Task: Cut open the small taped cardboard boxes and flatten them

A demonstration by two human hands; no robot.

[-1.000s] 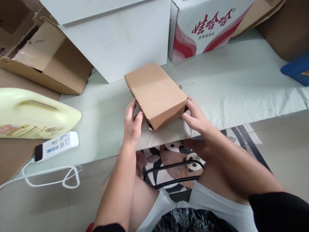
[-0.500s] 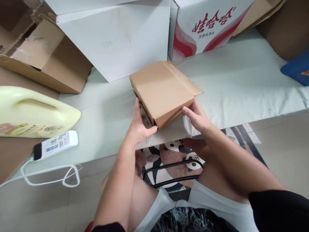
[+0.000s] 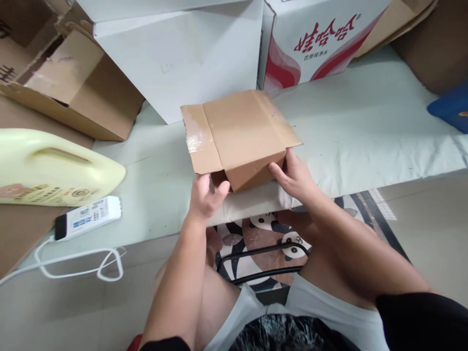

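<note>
A small brown cardboard box (image 3: 248, 129) lies on the pale green cloth in front of me. Its left flap (image 3: 200, 144), with a shiny piece of tape on it, sticks out to the left, and a dark gap shows beneath. My left hand (image 3: 205, 197) is at the box's near left corner, fingertips under the flap's edge and thumb spread apart by the gap. My right hand (image 3: 294, 178) grips the near right corner, thumb on the front side, with the other fingers partly hidden behind it.
Behind the box stand a white carton (image 3: 179, 63) and a red-and-white printed carton (image 3: 321, 44). On the left are an open brown carton (image 3: 98, 92), a pale yellow jug (image 3: 54, 168) and a white power strip (image 3: 91, 218) with its cable. A blue object (image 3: 451, 107) is at far right.
The box's left flap has swung outward and up, uncovering the gap at that side. My left hand has shifted slightly left and down, from the box's side to under the flap.
</note>
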